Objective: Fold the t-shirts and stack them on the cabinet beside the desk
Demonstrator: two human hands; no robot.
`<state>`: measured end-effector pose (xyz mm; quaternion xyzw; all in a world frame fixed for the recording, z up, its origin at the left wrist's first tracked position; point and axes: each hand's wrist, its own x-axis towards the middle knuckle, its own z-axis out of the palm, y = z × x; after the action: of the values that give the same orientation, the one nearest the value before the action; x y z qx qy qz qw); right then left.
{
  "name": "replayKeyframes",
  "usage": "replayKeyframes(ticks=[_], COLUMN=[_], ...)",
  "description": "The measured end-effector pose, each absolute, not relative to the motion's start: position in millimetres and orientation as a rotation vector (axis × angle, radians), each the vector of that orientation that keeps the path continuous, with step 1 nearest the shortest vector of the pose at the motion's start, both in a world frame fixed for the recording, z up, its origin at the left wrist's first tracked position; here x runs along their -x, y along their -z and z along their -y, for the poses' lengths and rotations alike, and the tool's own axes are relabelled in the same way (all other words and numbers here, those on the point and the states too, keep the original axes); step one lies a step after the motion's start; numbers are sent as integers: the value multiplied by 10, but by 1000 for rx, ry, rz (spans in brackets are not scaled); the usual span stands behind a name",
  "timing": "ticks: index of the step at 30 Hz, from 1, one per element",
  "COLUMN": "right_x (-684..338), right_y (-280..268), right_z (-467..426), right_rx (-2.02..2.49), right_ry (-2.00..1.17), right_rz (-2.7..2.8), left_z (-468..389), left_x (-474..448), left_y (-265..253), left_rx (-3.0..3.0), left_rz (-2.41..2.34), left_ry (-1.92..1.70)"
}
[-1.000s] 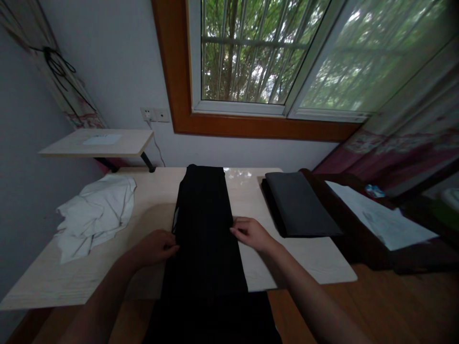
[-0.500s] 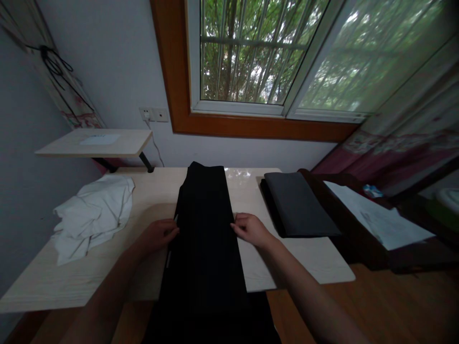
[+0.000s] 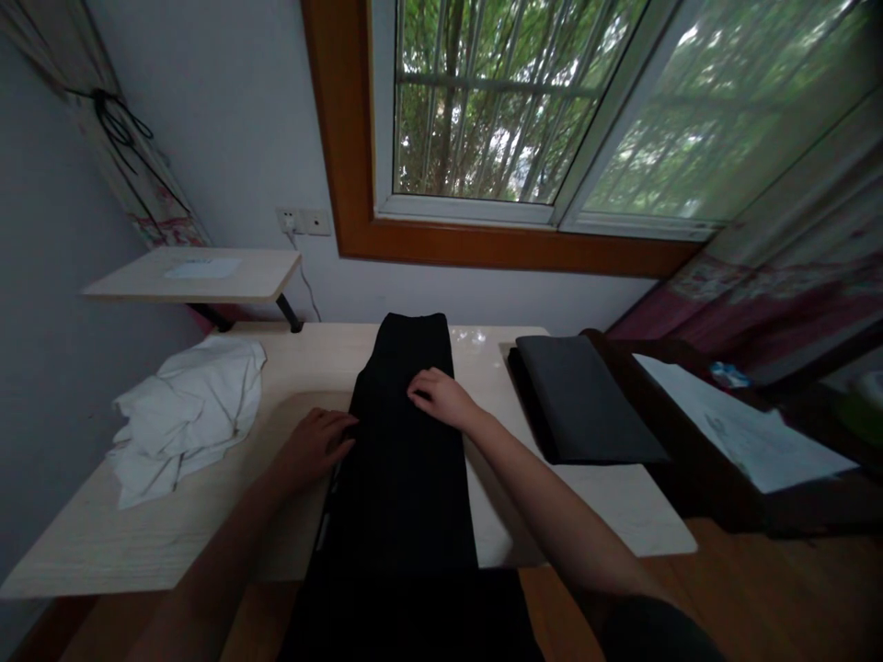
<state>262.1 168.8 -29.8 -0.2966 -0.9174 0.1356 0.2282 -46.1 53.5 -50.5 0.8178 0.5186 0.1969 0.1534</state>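
A pair of black trousers [image 3: 404, 469], folded lengthwise into a long strip, lies over the pale table. Its near end hangs past the front edge towards me. My left hand [image 3: 315, 448] is at the left edge of the trousers, fingers apart, their tips touching the cloth or very close to it. My right hand [image 3: 445, 398] rests on top of the cloth, nearer its far end. Its fingers are loosely bent and appear to grip nothing, though their undersides are hidden. Small light marks show along the left edge of the trousers.
Crumpled white cloth [image 3: 189, 405] lies on the table [image 3: 269, 542] at the left, below a small raised shelf [image 3: 200, 276]. A dark grey folded item [image 3: 586, 395] lies at the right. Beyond it, white paper [image 3: 738, 423] rests on dark furniture. A window [image 3: 489, 138] is behind.
My right hand has left the right edge of the trousers and moved left and away from me onto the cloth. My left hand's fingers have spread from a pinch. The view has shifted slightly.
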Motion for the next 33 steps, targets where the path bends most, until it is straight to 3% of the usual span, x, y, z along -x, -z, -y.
replayKeyframes(ticks=[7, 17, 26, 33], right_x=[-2346, -2741, -2510, -2394], right_y=[470, 658, 386, 187], right_z=[-2088, -1705, -1184, -1529], right_rx=[866, 1118, 1335, 1369], right_ry=[-198, -128, -151, -157], right_rz=[2623, 2445, 2549, 2502], left_z=[-647, -1050, -1200, -953], left_x=[437, 367, 409, 744], left_y=[509, 435, 472, 644], left_rx=[-2429, -2442, -2533, -2552], left_rz=[-1665, -1736, -1801, -1872], left_ry=[-426, -422, -286, -551])
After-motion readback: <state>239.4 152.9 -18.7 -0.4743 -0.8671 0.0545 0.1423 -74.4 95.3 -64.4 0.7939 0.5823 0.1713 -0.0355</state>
